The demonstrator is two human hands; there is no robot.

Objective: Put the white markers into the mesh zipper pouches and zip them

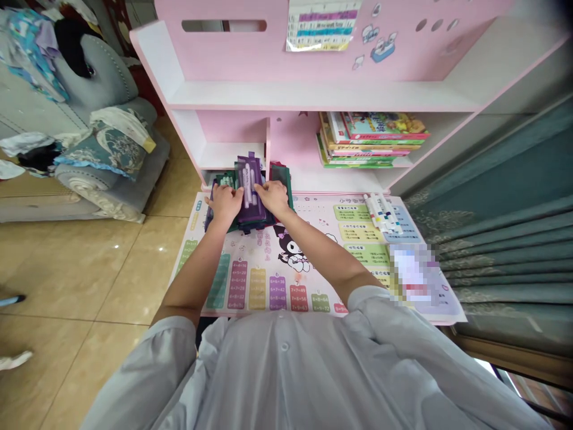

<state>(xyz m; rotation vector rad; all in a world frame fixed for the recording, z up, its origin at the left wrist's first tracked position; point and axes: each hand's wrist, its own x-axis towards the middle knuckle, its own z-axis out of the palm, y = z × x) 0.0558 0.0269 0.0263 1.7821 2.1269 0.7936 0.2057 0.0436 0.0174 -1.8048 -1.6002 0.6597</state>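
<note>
Since the stack of fabric pouches (248,185) is piled at the desk mat's (250,280) far edge, under the half-open left hand (224,204) and right hand (273,198), neither clearly gripping, it could be toppled sideways by uneven pressure.
</note>
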